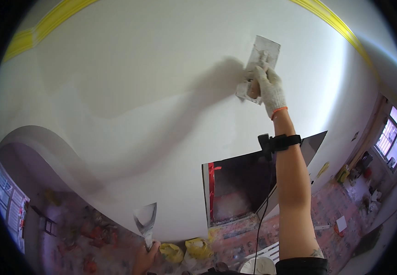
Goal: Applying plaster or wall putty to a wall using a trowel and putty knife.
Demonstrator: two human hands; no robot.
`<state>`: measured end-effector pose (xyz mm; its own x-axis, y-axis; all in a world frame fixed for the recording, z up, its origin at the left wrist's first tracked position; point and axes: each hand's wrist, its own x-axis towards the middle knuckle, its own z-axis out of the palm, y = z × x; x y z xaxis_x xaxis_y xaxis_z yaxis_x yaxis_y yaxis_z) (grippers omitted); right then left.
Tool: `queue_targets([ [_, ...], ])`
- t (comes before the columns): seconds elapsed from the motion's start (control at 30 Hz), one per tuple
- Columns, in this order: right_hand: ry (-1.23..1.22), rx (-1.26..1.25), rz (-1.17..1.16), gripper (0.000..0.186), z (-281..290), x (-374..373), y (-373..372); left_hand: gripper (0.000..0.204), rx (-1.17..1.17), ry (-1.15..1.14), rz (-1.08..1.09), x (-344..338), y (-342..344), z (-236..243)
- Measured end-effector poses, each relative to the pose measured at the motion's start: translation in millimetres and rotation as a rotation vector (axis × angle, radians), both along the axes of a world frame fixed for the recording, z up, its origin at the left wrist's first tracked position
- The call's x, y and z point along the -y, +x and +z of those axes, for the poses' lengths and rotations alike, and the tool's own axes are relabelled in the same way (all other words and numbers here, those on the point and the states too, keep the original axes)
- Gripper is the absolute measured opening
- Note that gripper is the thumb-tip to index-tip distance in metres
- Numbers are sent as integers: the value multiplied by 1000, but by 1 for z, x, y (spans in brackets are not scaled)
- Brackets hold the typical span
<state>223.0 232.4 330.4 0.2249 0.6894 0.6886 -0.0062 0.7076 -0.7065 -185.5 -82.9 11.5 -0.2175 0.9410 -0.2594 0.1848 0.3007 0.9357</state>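
My right hand [267,89], in a pale knit glove with an orange cuff, grips a plaster-smeared steel trowel [268,45] high up on the white wall [162,114], where my arm casts a long shadow. A black strap with a small device [284,143] is round my right forearm. Low in the view, my left hand [150,254] holds a putty knife [144,215] upright by its handle, blade up, below my right hand and to the left.
A dark recess [235,188] with red tape opens below the trowel. An arched opening [33,133] is at left; windows [390,137] stand at both sides. Yellow bags [198,247], a white bucket [258,266] and clutter lie on the protected floor [336,206]. Yellow-covered moulding [327,16] runs along the top.
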Motion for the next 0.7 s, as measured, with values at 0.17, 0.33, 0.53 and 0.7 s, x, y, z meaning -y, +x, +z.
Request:
queue_targets([
  [0.17,-83,86,-322,26,-39,-19,64,24,87,1,-36,-8,44,18],
  [0.33,-182,275,27,23,-69,47,28,25,-95,40,-163,-6,70,46],
  [0.53,-177,2,432,32,-104,85,-43,30,170,-10,-354,-22,87,70],
  [0.7,-133,-18,480,37,-141,113,-96,37,224,16,-557,-39,77,70],
])
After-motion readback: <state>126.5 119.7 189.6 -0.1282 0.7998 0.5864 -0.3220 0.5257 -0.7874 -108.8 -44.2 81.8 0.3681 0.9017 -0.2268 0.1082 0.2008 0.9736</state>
